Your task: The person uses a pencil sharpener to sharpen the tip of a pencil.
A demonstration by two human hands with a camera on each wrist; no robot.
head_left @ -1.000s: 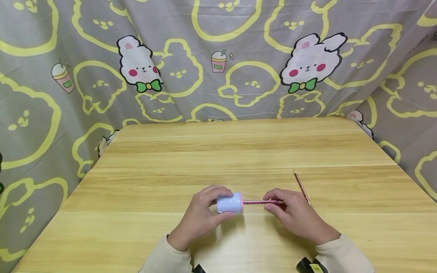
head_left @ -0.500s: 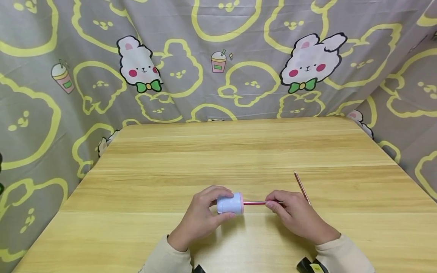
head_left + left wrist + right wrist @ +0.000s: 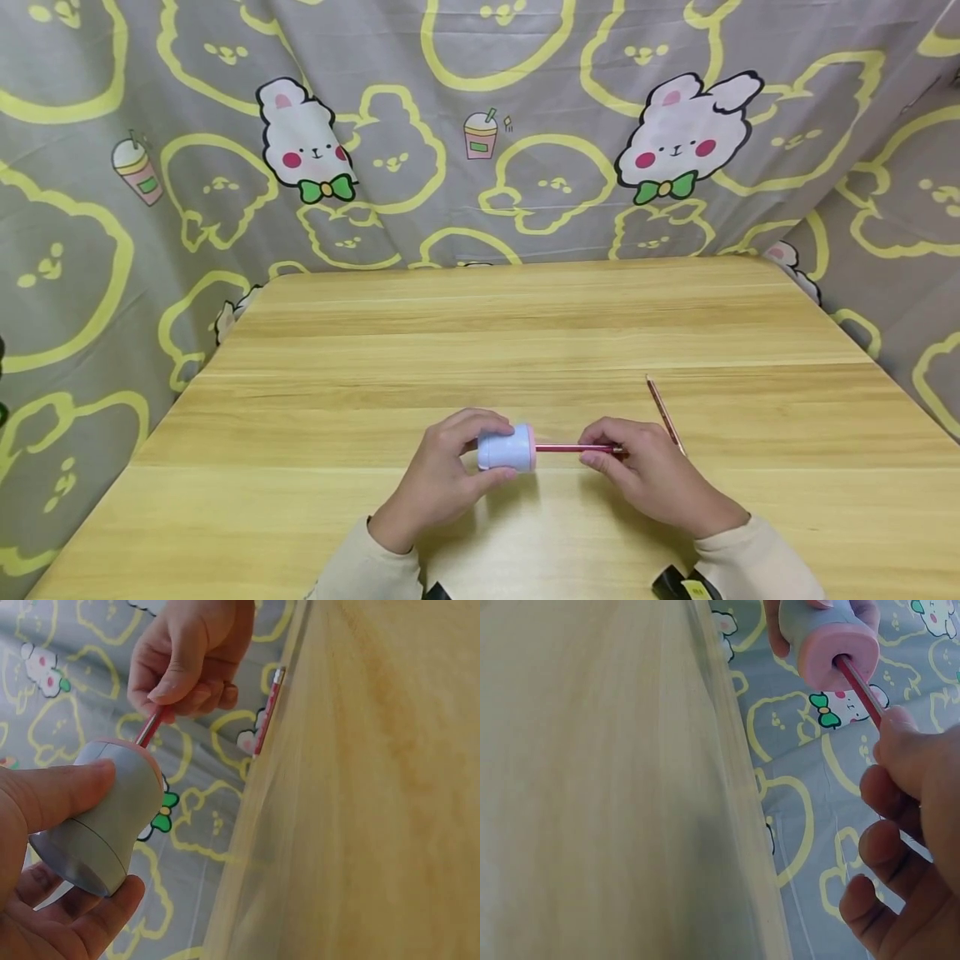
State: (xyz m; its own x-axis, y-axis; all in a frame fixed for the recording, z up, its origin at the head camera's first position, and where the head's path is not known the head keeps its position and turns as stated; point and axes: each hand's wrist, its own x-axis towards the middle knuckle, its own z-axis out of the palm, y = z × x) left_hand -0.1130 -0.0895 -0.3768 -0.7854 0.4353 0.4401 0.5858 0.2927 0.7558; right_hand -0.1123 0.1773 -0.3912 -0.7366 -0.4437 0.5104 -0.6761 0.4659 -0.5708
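My left hand (image 3: 447, 467) grips a light blue, barrel-shaped pencil sharpener (image 3: 506, 448) with a pink end face, lying on its side in the fingers. In the right wrist view, a red pencil (image 3: 862, 692) enters the round hole in the sharpener's pink face (image 3: 819, 656). Thumb and fingertips of my right hand (image 3: 645, 467) pinch that pencil toward its outer end. The tip inside the sharpener is hidden. A second red pencil (image 3: 663, 412) lies on the table just beyond the right hand, its pointed end facing away.
Both hands work over the near part of a wood-grain table (image 3: 450, 333). A grey curtain (image 3: 420, 192) with yellow outlines and white rabbits hangs behind the table and along its sides. Black wrist gear (image 3: 678, 583) shows at the right sleeve.
The right fingers shift slightly along the pencil and re-form their pinch, and the pencil's visible side changes as it turns. The left hand and sharpener stay almost still.
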